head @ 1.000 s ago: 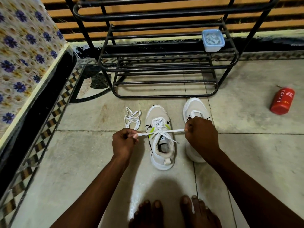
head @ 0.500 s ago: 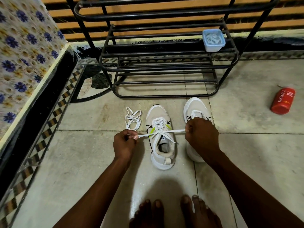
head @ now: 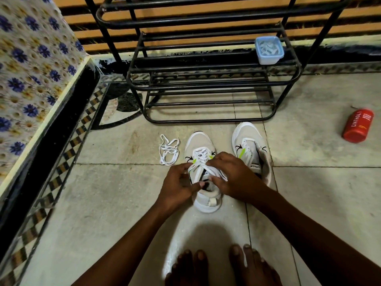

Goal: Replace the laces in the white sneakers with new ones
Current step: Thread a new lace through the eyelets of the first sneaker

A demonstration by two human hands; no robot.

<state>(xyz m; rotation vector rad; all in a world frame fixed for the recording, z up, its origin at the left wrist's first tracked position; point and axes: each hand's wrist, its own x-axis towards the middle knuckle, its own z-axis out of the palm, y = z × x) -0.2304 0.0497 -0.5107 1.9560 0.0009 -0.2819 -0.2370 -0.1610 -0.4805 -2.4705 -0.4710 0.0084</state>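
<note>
A black metal shoe rack stands against the wall, a small blue plastic container on one shelf. A red Cinthol can lies on the tiled floor to the right, and a loose white lace sits left of the sneakers. Both hands meet over the left sneaker: the left hand and right hand pinch its white lace, seemingly crossing the ends. The right sneaker stands just beside.

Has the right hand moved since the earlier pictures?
Yes. The right hand moved left, off the right sneaker, onto the left sneaker.
</note>
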